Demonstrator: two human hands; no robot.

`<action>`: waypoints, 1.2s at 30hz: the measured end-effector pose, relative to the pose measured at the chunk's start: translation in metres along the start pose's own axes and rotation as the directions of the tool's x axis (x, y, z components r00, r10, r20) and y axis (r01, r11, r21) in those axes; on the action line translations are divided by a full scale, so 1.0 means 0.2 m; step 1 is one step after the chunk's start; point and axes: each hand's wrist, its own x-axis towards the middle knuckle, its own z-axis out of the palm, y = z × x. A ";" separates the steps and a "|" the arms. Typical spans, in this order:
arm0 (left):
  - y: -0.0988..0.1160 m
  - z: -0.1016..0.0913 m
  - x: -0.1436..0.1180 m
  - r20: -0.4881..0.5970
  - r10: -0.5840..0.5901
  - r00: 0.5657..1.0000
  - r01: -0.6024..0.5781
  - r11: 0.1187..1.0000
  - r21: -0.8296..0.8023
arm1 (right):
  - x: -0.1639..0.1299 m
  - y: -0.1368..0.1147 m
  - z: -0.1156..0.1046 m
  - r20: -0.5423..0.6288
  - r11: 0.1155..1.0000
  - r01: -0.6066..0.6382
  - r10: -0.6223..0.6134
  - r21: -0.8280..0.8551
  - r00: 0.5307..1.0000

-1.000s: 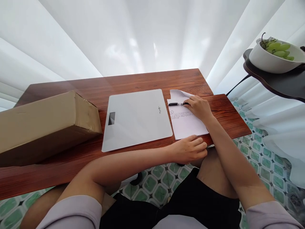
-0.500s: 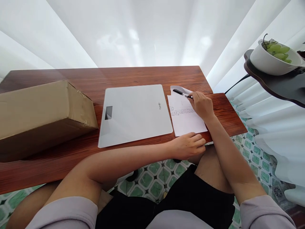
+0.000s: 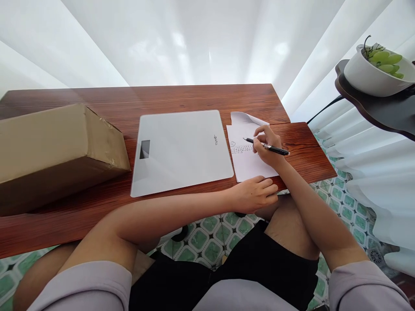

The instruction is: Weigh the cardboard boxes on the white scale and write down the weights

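My right hand (image 3: 269, 147) grips a black pen (image 3: 266, 147), its tip on a white printed sheet of paper (image 3: 246, 162) at the right end of the wooden table (image 3: 97, 203). The far corner of the sheet curls up. My left hand (image 3: 256, 194) rests, fingers loosely curled, on the sheet's near edge at the table's front edge and holds nothing. A white flat bathroom scale (image 3: 181, 149) lies just left of the paper.
A brown cardboard box (image 3: 55, 151) sits at the table's left end. A white bowl of green grapes (image 3: 378, 71) stands on a dark side shelf (image 3: 382, 114) at the upper right. White curtains hang behind, green tiled floor lies below.
My right hand picked the pen up from the sheet, turned it into a writing grip and brought its tip down on the paper. The left hand stayed put.
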 end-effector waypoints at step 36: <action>0.01 0.02 0.00 0.025 -0.033 0.999 0.033 0.999 -0.007 | -0.02 -0.01 0.06 0.144 0.994 -0.101 0.093 0.051 0.985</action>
